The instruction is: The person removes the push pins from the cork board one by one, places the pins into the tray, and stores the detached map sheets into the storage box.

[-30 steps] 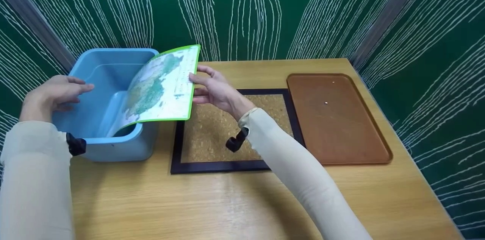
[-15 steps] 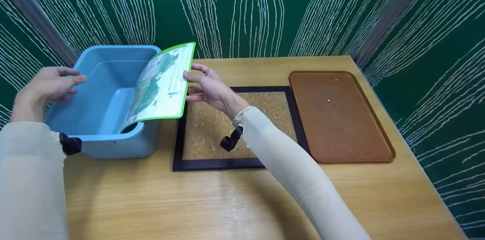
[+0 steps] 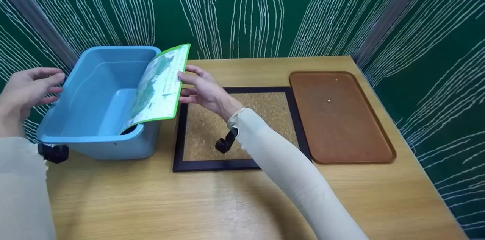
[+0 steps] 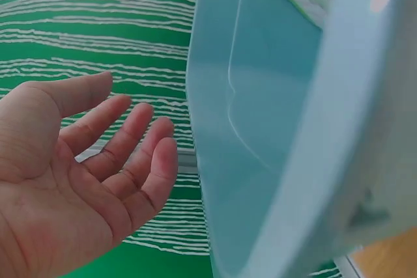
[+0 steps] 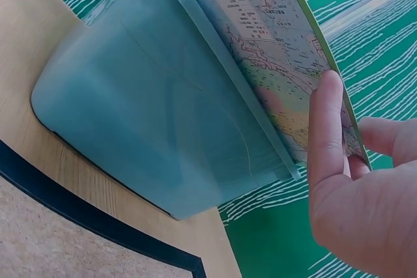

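My right hand [image 3: 206, 90] pinches the right edge of a flexible map sheet [image 3: 159, 84] with a bright green border, thumb on the upper face and fingers beneath. The sheet slants over the right rim of a blue plastic tub [image 3: 113, 151], and its lower left part reaches inside. Map printing also shows on the underside of the sheet [image 5: 273, 63] in the right wrist view. My left hand [image 3: 30, 90] hovers beside the tub's left rim. In the left wrist view that hand [image 4: 98, 174] holds nothing, its fingers loosely bent and apart from the tub.
A dark-framed cork board [image 3: 242, 130] lies on the wooden table [image 3: 170, 202], right of the tub and partly under my right forearm. Beyond it lies a brown tray [image 3: 346, 130] with small specks on it. Green walls with white lines [image 3: 257, 13] enclose the table.
My left hand has moved left, from over the tub to outside its left rim. My right hand and the map have shifted slightly left.
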`<control>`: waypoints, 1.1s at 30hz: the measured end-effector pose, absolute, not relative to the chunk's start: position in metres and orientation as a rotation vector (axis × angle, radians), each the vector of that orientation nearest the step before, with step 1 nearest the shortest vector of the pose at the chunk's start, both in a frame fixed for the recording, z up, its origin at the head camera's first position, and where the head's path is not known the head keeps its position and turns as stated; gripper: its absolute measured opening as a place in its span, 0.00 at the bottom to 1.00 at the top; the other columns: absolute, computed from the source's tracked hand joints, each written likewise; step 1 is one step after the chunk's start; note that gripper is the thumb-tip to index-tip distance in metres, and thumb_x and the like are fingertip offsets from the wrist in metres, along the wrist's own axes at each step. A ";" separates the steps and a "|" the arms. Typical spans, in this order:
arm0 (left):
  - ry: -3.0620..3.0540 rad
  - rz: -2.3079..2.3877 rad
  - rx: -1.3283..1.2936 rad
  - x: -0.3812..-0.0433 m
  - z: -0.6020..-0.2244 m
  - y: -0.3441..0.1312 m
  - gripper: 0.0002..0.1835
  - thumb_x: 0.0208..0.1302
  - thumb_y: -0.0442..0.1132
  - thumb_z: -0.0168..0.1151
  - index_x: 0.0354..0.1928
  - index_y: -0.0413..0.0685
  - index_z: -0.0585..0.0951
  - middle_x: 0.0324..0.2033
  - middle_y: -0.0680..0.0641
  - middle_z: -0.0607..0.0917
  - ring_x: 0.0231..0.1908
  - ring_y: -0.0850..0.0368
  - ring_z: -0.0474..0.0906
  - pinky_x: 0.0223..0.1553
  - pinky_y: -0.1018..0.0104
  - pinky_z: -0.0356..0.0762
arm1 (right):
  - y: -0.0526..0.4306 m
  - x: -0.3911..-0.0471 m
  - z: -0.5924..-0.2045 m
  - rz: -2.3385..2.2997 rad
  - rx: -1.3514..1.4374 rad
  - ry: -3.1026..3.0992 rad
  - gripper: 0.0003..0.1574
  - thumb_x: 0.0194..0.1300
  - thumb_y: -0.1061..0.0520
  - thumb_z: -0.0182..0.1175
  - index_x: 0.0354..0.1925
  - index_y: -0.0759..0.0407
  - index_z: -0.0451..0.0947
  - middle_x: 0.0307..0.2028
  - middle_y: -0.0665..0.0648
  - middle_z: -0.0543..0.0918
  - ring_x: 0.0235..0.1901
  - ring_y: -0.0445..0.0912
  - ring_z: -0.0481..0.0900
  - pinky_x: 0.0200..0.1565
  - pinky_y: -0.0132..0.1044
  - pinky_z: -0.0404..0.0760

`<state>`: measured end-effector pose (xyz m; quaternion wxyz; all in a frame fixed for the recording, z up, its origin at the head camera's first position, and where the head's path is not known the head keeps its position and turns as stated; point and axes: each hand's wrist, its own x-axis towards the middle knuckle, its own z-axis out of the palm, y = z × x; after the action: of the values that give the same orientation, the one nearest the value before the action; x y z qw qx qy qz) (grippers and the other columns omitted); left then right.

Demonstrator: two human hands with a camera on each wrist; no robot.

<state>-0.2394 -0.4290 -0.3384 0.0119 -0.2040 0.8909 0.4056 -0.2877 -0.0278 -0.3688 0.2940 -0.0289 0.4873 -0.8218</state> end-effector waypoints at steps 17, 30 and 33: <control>2.796 1.437 -0.751 -0.205 -0.370 -0.446 0.44 0.58 0.74 0.49 0.76 0.72 0.64 0.75 0.53 0.65 0.63 0.53 0.66 0.68 0.51 0.66 | -0.036 -0.280 -0.374 -2.128 -0.250 1.314 0.26 0.73 0.53 0.62 0.67 0.43 0.72 0.55 0.63 0.82 0.43 0.56 0.88 0.38 0.43 0.87; 2.681 1.342 -0.809 -0.174 -0.395 -0.444 0.51 0.65 0.76 0.37 0.80 0.48 0.55 0.74 0.32 0.60 0.63 0.34 0.69 0.59 0.47 0.73 | -0.050 -0.272 -0.380 -2.138 -0.270 1.401 0.39 0.72 0.58 0.63 0.74 0.36 0.62 0.52 0.61 0.85 0.38 0.57 0.88 0.35 0.43 0.88; 2.670 1.359 -0.826 -0.169 -0.392 -0.434 0.51 0.67 0.75 0.35 0.81 0.47 0.51 0.75 0.29 0.57 0.65 0.29 0.66 0.61 0.39 0.69 | -0.051 -0.273 -0.382 -2.137 -0.262 1.407 0.38 0.73 0.57 0.62 0.74 0.36 0.63 0.52 0.61 0.85 0.36 0.55 0.88 0.35 0.43 0.88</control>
<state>-0.1687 -0.4343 -0.3915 0.0168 -0.2656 0.8591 0.4372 -0.2726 -0.0511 -0.3816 0.2809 -0.0977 0.5250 -0.7974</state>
